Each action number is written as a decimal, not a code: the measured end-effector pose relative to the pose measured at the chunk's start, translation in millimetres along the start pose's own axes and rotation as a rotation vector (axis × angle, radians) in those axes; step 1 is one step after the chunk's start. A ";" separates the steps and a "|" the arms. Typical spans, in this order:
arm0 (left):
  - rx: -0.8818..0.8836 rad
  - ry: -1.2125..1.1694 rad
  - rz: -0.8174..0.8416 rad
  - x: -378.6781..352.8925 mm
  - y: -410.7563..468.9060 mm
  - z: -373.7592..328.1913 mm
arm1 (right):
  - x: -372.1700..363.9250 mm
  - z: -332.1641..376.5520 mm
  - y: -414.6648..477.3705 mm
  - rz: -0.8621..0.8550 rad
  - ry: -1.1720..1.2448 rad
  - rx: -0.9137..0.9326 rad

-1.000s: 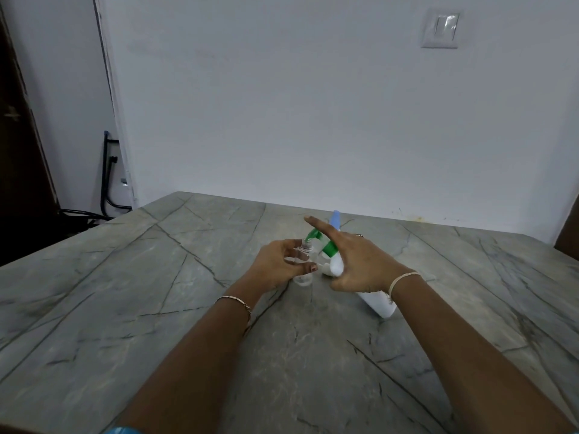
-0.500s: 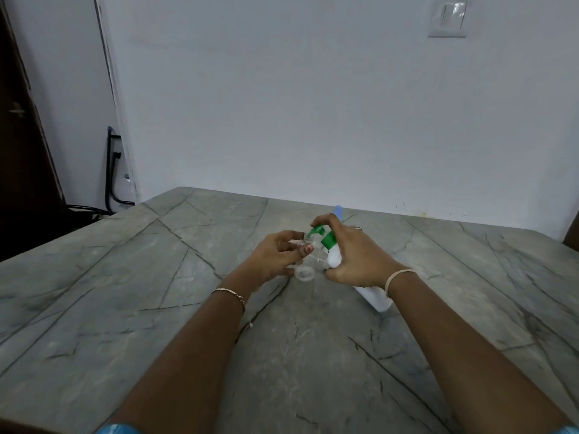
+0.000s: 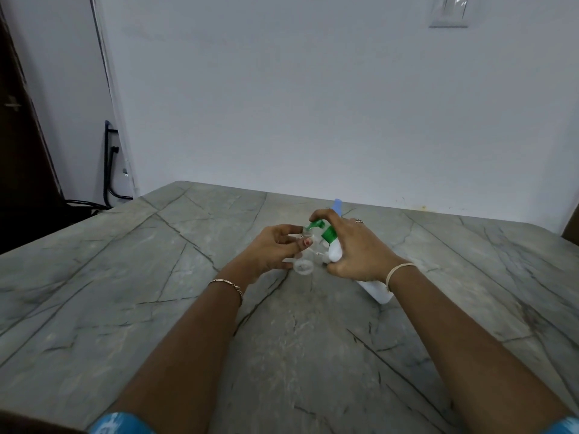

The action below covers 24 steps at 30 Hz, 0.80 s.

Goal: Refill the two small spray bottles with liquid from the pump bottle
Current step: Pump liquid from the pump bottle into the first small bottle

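Observation:
My right hand (image 3: 357, 252) grips a white pump bottle (image 3: 374, 288) tilted to the left, its forefinger pressed on the green pump head (image 3: 318, 226). The green nozzle points at the open neck of a small clear spray bottle (image 3: 304, 265), which my left hand (image 3: 269, 250) holds tilted between thumb and fingers. A small white spray-top part (image 3: 319, 254) shows between the two hands. Behind my right hand stands a second small bottle with a blue cap (image 3: 337, 204), mostly hidden.
The grey marble-patterned table (image 3: 156, 308) stretches wide to the left and front. A white wall rises behind its far edge, and a dark doorway with black cables lies at the left.
My right forefinger has come down from raised onto the green pump head. Both hands have drawn closer together, with the nozzle at the small bottle's neck.

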<state>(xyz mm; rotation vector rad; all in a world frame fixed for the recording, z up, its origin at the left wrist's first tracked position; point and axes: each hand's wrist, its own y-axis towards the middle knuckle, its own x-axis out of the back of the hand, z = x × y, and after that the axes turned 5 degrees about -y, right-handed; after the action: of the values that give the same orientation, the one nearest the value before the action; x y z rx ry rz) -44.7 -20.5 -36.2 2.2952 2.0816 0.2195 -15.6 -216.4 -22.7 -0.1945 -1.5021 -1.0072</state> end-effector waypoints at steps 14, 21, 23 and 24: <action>0.049 -0.010 -0.006 0.8 0.5 -1.7 | -1.3 -2.7 -1.8 0.010 0.001 -0.021; 0.045 -0.022 -0.005 2.1 0.9 0.0 | -0.8 2.1 1.7 -0.019 0.043 -0.022; 0.045 -0.023 -0.003 2.3 1.9 0.9 | -0.7 2.9 1.8 -0.021 0.033 -0.019; 0.042 -0.023 0.000 2.6 1.9 1.3 | -1.0 3.0 1.4 -0.022 0.023 -0.018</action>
<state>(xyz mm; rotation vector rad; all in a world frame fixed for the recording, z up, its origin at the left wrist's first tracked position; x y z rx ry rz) -42.3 -18.0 -37.1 2.3096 2.0959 0.1502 -16.6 -213.1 -22.5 -0.1785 -1.4781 -1.0375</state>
